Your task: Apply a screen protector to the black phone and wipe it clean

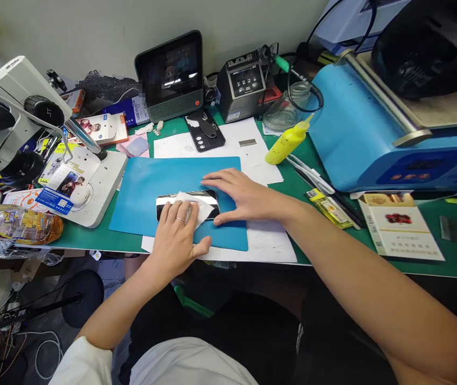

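Observation:
A phone (212, 198) with a dark, shiny screen lies flat on the blue mat (140, 187). My left hand (176, 230), with a ring on one finger, presses a white wipe (201, 214) onto the screen, its fingers together and curled over it. The wipe hides the middle of the phone. At the phone's right end, my right hand (242, 195) has thumb and fingers spread apart around that end and holds nothing. Whether its fingertips touch the phone I cannot tell. Beyond the mat, a black phone case (204, 130) rests on white paper (252, 141).
A microscope (31, 107) stands left, a smart display (172, 75) and soldering station (240, 85) at the back. On the right are a yellow bottle (287, 143), tweezers (312, 174), a blue machine (373, 133) and a white box (401, 227). A plastic bottle (15, 224) lies at the left edge.

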Available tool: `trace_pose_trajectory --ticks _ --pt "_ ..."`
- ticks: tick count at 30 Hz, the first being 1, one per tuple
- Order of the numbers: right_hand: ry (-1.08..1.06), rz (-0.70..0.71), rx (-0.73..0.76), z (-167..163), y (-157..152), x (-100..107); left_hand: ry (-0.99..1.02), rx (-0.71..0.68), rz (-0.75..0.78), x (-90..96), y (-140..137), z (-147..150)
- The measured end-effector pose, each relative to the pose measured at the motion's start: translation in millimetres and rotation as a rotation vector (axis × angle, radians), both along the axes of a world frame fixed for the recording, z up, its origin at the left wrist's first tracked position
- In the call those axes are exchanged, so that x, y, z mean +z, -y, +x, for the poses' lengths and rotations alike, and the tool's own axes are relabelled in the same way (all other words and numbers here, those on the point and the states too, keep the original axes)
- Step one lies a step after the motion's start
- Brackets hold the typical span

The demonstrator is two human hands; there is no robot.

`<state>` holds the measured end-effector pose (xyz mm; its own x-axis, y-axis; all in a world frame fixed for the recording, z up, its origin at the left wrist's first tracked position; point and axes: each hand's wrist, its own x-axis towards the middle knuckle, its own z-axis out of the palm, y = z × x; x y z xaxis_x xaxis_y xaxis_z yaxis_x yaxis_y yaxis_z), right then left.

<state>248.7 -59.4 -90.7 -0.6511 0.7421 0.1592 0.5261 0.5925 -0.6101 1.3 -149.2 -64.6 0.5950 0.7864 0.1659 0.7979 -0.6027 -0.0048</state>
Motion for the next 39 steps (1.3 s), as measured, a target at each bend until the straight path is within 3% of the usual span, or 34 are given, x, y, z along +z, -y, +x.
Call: trace_pose_trajectory --ticks 9,16,23,28,31,36,39 --pt "0.010 -0.023 -0.006 0.4 1.1 4.5 -0.040 -0.128 -0.062 14.0 -13.0 -37.9" --pt "0.011 -0.035 -0.016 0.5 1.8 5.2 -0.108 -0.314 -0.118 17.2 -39.5 -33.2" --pt "0.000 -0.047 -0.010 1.4 0.8 4.3 -0.194 -0.214 -0.052 22.7 -44.1 -41.7" --pt "-0.013 -0.022 -0.003 1.7 0.9 1.7 -0.189 -0.289 -0.061 21.2 -25.6 -18.1" --pt "-0.005 -0.033 -0.002 1.6 0.8 2.3 -0.180 -0.300 -0.078 22.8 -18.9 -22.5" --pt "0.017 -0.058 -0.001 0.4 0.4 5.6 -0.189 -0.205 -0.090 26.3 -35.6 -52.8" --pt "0.023 -0.062 -0.010 0.5 0.2 5.3 -0.187 -0.197 -0.083 26.2 -43.4 -48.2"
